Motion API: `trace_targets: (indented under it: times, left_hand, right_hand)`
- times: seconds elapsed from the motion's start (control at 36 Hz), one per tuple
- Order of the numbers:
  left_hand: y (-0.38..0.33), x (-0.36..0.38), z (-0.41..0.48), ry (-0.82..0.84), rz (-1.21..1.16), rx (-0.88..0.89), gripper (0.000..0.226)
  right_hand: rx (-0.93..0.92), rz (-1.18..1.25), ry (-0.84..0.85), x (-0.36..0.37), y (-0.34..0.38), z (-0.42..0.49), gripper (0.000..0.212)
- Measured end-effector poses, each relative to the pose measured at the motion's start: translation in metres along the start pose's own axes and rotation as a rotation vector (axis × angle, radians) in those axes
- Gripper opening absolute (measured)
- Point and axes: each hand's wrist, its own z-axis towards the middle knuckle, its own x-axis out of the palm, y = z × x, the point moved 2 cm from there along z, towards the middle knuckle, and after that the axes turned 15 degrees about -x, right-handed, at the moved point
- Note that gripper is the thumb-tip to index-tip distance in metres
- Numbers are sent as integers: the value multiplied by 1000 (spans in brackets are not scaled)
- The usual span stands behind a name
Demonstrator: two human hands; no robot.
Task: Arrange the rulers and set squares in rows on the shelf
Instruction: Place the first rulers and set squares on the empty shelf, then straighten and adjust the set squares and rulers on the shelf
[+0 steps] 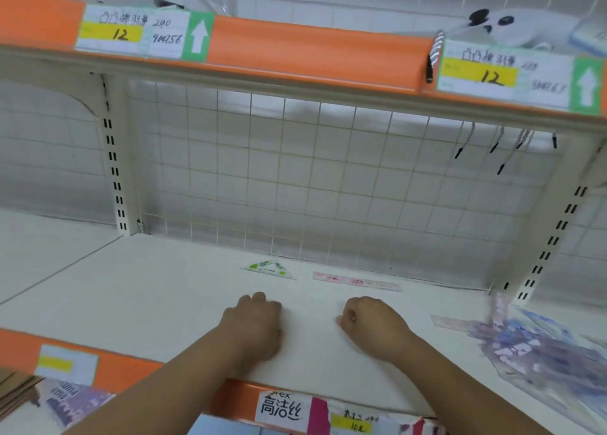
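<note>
A green set square (270, 269) lies flat near the back of the white shelf (164, 296). To its right lies a pink ruler (356, 281), set roughly in line with it. A loose heap of blue and purple rulers and set squares (538, 349) covers the shelf's right end. My left hand (254, 324) rests on the shelf in front of the green set square, fingers curled under, holding nothing. My right hand (374, 326) rests a little to the right, also curled and empty. Both hands are apart from the two laid-out pieces.
A wire grid panel (295, 178) closes the back of the shelf. An upper shelf (312, 53) with an orange edge and price labels hangs overhead. Slotted uprights (113, 158) stand at both sides. Packaged goods (65, 401) sit on the lower shelf at the bottom left.
</note>
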Motion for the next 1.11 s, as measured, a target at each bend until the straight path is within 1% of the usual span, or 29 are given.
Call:
trace_targets:
  times: [0.19, 0.39, 0.61, 0.72, 0.94, 1.11]
  left_hand:
    - [-2, -16, -10, -21, 26, 79, 48]
    - [-5, -25, -15, -16, 14, 169, 50]
    - [-26, -24, -30, 18, -37, 255, 54]
    - [-39, -27, -38, 5, -21, 280, 56]
    - [-99, -27, -48, -2, -18, 324, 56]
    - [-174, -19, -55, 14, -20, 327, 56]
  right_hand:
    - [60, 21, -24, -13, 5, -22, 33]
    - [138, 32, -38, -23, 13, -45, 29]
    - [214, 39, -94, -32, 7, -79, 27]
    - [242, 39, -117, -42, -3, -94, 26]
    - [240, 27, -137, -49, -46, -116, 23]
    - [230, 21, -111, -56, -112, -140, 24]
